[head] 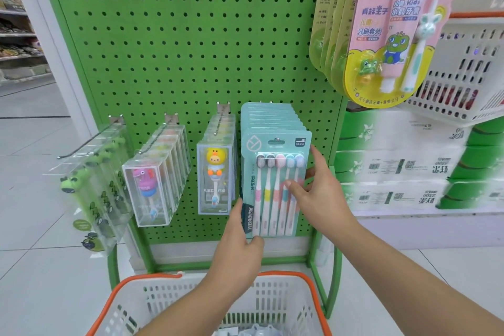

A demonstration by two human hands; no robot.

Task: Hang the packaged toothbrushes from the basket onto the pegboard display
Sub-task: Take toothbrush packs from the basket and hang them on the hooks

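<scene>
A teal pack of several toothbrushes (272,172) hangs at the front of a row of like packs on a hook of the green pegboard (177,49). My left hand (240,243) grips the pack's lower left edge, thumb under its bottom. My right hand (316,194) holds the right side, thumb on the front and fingers behind. The hook's tip shows through the pack's hanging hole. Below stands the white basket with an orange rim (152,297); a few packaged items show at its bottom.
Clear boxes of children's toothbrushes hang left: duck (215,180), pink (148,188), green frog (90,185). Kids' toothbrush-and-paste sets (392,35) hang top right. Empty hooks line the top. White crates (469,71) and stacked tissue cartons stand right.
</scene>
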